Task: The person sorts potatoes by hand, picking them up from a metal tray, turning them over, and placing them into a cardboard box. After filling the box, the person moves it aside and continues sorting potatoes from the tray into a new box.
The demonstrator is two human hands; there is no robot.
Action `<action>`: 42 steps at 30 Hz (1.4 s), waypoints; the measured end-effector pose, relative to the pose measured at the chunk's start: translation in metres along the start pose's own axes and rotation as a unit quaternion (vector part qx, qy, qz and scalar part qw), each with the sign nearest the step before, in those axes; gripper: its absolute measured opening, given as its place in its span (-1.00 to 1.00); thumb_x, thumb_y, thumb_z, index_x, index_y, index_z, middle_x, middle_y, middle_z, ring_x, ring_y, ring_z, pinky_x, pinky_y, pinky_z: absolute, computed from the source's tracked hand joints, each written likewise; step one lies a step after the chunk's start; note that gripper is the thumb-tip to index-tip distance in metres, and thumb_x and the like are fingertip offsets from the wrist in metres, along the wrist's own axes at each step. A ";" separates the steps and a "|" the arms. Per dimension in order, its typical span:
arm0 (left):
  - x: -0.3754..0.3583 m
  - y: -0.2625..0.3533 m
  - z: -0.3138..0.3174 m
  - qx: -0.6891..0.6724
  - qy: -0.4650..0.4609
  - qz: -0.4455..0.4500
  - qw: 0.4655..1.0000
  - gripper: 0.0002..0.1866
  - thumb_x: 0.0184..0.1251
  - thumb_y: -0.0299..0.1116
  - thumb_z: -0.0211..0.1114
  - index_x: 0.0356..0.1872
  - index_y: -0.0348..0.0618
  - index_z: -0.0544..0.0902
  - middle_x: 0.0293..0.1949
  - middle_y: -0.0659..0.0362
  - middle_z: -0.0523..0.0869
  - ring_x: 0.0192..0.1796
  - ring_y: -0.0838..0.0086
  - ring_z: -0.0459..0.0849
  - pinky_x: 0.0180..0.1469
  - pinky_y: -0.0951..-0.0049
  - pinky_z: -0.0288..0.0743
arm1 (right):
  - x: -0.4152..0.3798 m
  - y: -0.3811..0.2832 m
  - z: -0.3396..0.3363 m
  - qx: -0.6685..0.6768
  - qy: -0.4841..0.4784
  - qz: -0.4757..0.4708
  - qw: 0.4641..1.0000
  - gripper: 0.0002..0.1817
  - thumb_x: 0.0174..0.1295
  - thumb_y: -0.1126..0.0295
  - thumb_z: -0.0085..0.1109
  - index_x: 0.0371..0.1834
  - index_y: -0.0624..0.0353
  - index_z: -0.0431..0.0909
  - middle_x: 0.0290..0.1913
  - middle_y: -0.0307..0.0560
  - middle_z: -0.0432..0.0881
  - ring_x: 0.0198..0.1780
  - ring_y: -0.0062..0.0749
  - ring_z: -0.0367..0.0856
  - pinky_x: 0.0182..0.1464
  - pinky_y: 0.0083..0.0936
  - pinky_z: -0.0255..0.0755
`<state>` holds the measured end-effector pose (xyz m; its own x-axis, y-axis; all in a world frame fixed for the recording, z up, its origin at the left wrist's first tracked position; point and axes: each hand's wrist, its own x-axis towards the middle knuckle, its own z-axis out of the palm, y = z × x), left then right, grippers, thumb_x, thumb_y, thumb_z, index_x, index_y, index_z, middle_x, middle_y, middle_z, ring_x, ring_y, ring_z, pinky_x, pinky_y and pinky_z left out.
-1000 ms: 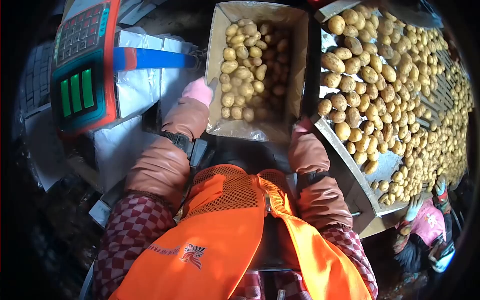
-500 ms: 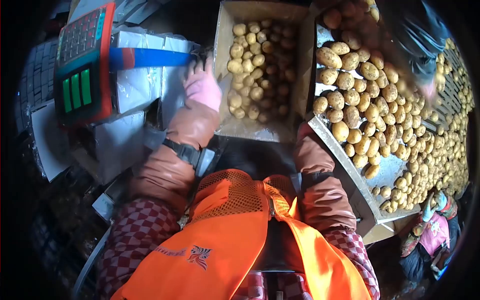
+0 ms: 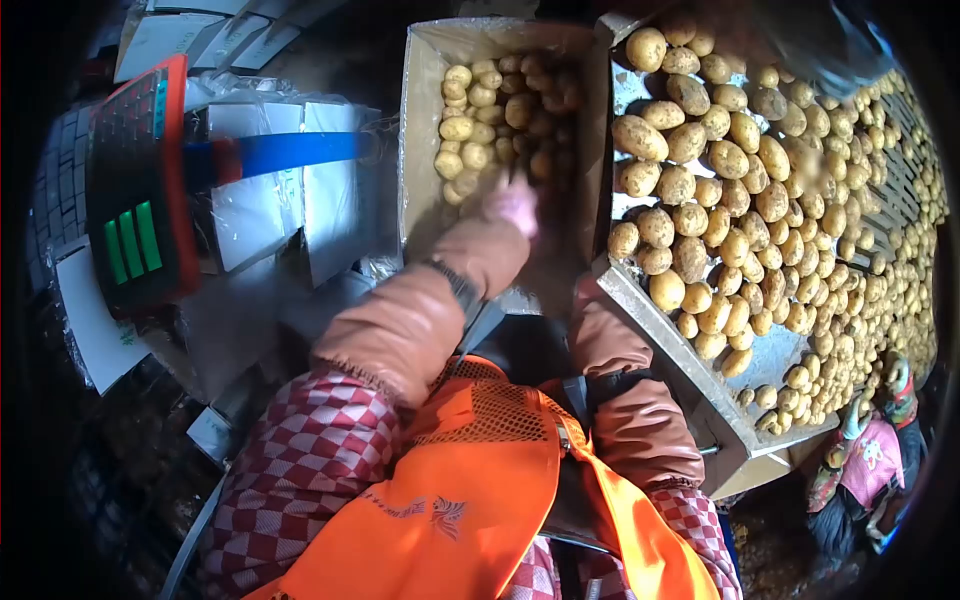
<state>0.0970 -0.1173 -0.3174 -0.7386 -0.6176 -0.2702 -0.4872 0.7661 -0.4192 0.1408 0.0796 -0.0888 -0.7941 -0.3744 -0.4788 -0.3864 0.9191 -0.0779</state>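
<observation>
left hand (image 3: 514,205), pink-gloved, reached into cardboard box (image 3: 420,150) | small potatoes (image 3: 470,130) lay just beyond its fingertips, far-left | grip blurred, cannot tell | right hand hidden

Left hand (image 3: 514,205), blurred, seemingly reaches among potatoes (image 3: 480,120) in cardboard box (image 3: 418,150).

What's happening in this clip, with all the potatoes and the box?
A person in an orange vest reaches the left hand, in a pink glove, into a cardboard box partly filled with small potatoes. The right hand is hidden behind the box's near edge. To the right, a sorting tray holds many larger potatoes. A red weighing scale stands to the left. Another person is at the lower right.
</observation>
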 end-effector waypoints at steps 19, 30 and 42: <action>0.028 -0.126 -0.143 -0.458 0.143 0.347 0.806 -0.59 0.23 -0.64 0.34 0.12 -0.13 0.67 0.23 -0.01 0.61 0.33 0.11 0.55 0.29 0.23 0.53 | -0.003 -0.010 -0.005 -0.009 -0.047 0.043 0.998 -0.72 0.30 0.20 0.04 -0.50 0.01 0.65 -0.57 -0.10 0.63 -0.52 -0.13 0.68 -0.43 -0.17 0.54; 0.067 -0.227 -0.093 -0.372 -0.119 -0.070 0.918 -0.43 0.40 0.19 0.19 0.05 -0.14 0.67 -0.02 -0.19 0.74 0.12 -0.15 0.66 0.17 -0.01 0.52 | -0.009 -0.029 -0.011 -0.024 -0.035 0.048 0.998 -0.75 0.25 0.22 0.09 -0.56 -0.02 0.60 -0.61 -0.12 0.58 -0.53 -0.15 0.66 -0.48 -0.21 0.50; 0.046 -0.187 -0.063 -0.318 0.027 -0.022 0.948 -0.44 0.43 0.17 0.14 0.10 -0.11 0.64 0.04 -0.18 0.71 0.15 -0.12 0.65 0.18 -0.05 0.52 | -0.014 0.003 -0.055 0.223 -0.136 0.072 0.963 -0.75 0.30 0.27 0.04 -0.22 0.18 0.67 -0.22 0.27 0.71 -0.09 0.25 0.68 -0.07 -0.05 0.57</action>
<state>0.1244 -0.2774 -0.1969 -0.7260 -0.6538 -0.2133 -0.6870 0.7034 0.1821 0.1250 0.0809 -0.0345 -0.6494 -0.2480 -0.7188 0.0072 0.9433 -0.3319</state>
